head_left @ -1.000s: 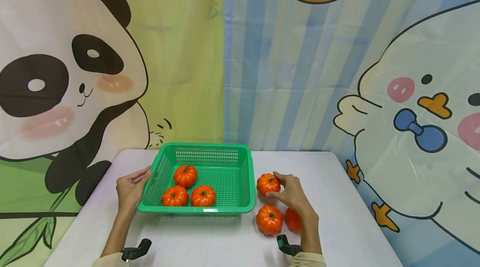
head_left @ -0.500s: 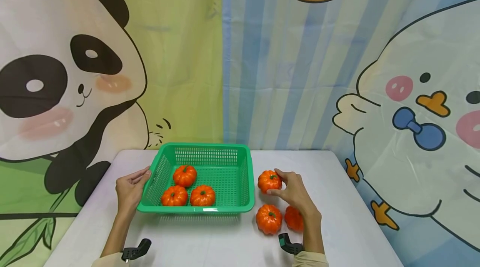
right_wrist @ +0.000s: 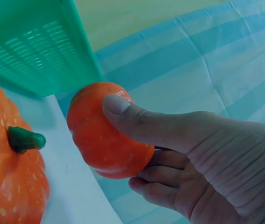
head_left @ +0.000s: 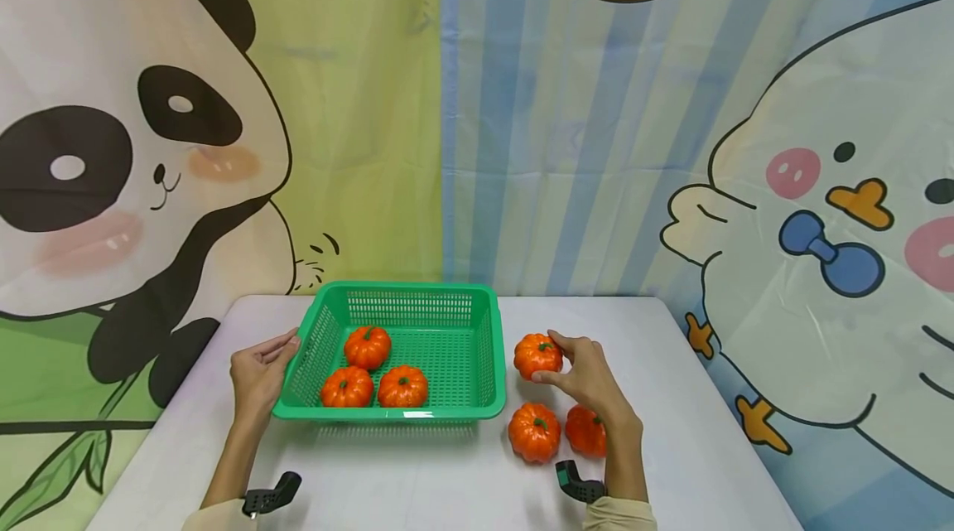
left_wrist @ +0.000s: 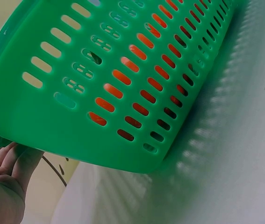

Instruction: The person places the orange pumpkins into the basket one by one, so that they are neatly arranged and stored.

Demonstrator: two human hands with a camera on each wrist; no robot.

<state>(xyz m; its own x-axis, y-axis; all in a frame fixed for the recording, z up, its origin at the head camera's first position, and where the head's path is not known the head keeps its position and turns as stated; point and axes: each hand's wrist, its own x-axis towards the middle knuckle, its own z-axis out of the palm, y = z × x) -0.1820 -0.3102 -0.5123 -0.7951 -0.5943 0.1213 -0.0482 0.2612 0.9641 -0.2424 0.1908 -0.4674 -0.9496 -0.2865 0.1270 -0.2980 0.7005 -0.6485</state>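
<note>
Right grip [head_left: 591, 378] pinching pumpkin [head_left: 537, 357], clear of basket rim [head_left: 498, 357]

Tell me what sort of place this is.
Probably a staged recording corner rather than a working kitchen: a cartoon-printed backdrop hangs behind a plain white table, two black wrist-worn devices are in view, and the glossy orange pumpkins look like props.
</note>
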